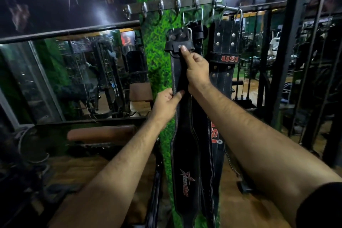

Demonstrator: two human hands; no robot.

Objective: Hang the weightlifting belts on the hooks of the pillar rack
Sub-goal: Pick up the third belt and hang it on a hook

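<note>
A metal hook rack [172, 4] runs across a green grass-patterned pillar [157, 57]. A black weightlifting belt with a star logo [187, 176] hangs down the pillar, its buckle end [178, 40] just below the hooks. My right hand [196, 68] grips the belt near the top, thumb pressed on the buckle flap. Lower down, my left hand [167, 104] pinches the belt's left edge. Behind it hangs another black belt. A third black belt marked USI [224, 55] hangs from the rightmost hook by its buckle.
Several hooks at the rack's left stand bare [144, 10]. A mirror [77, 74] and a padded bench [100, 134] lie to the left. Black metal bars [288, 61] and gym machines fill the right. A chain [232, 164] dangles beside the belts.
</note>
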